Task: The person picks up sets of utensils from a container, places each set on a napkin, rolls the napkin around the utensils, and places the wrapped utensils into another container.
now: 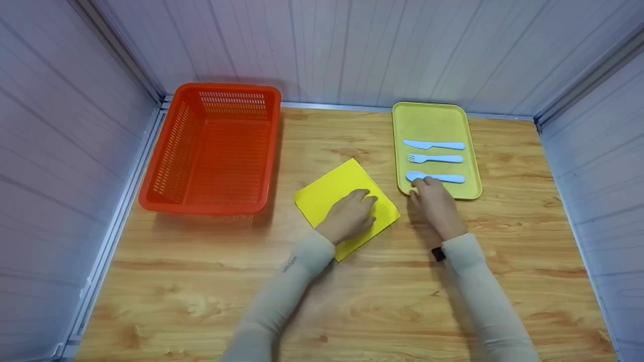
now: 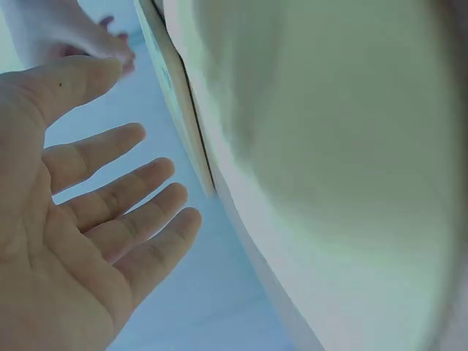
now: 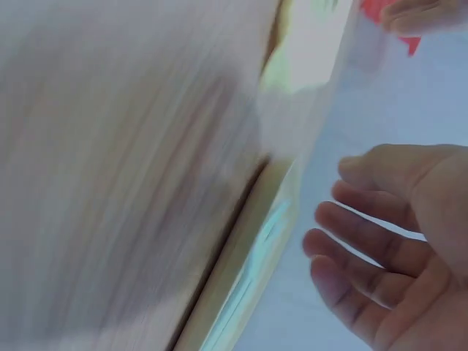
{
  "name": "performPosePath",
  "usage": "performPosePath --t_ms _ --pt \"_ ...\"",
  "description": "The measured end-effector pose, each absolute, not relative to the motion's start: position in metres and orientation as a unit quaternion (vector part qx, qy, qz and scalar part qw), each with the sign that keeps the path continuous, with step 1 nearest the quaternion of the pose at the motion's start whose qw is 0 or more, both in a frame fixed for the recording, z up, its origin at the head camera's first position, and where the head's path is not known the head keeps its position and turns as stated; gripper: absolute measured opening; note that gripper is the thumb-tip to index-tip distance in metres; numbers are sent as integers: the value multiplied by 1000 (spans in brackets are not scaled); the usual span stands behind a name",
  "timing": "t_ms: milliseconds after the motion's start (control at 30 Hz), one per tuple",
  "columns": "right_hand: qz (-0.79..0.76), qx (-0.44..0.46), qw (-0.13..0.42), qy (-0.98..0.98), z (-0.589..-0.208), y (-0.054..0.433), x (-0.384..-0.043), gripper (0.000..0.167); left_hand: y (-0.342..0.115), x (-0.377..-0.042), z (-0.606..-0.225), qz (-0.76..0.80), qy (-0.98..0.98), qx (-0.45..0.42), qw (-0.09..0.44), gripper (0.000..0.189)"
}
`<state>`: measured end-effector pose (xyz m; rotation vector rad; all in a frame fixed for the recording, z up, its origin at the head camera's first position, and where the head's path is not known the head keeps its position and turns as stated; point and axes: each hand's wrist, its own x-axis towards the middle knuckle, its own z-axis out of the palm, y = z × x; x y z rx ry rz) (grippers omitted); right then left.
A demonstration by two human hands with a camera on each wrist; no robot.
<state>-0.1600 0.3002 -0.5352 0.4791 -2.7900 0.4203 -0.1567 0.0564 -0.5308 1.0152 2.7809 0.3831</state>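
Observation:
My left hand (image 1: 348,217) hovers over a bright yellow square sheet (image 1: 329,193), turned cornerwise on the table; the left wrist view shows its fingers spread with nothing in them. To the right, a pale yellow tray (image 1: 427,120) carries a light blue knife (image 1: 445,146), fork (image 1: 445,159) and spoon (image 1: 451,178), one below another. My right hand (image 1: 438,203) reaches over the tray's near edge, its fingertips overlapping the spoon in the head view. Seen from the right wrist, that hand's fingers (image 3: 351,281) are loosely bent, holding nothing, above the tray.
An orange perforated basket (image 1: 211,208) stands at the back left on the wood-grain table (image 1: 352,306). White panel walls (image 1: 322,50) rise behind and on both sides, with metal strips along their lower edges.

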Motion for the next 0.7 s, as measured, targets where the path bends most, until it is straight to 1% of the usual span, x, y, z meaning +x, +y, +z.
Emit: performPosePath --t_ms 133,267,367,500,600,700 --pt "142 134 139 -971 -537 327 -173 12 83 -156 -536 117 919 366 92 50" --pt "128 125 128 -976 -542 346 -189 15 105 -162 -541 110 912 378 115 54" --pt "114 116 99 -982 -545 353 -200 16 117 -171 -544 98 912 377 132 56" --pt "99 104 57 -988 -547 355 -208 14 128 -178 -548 73 916 366 151 58" --pt "92 101 39 -990 -547 356 -210 12 132 -180 -549 62 919 360 152 58" --pt "87 101 41 -990 -548 358 -211 12 135 -181 -548 55 920 363 138 56"
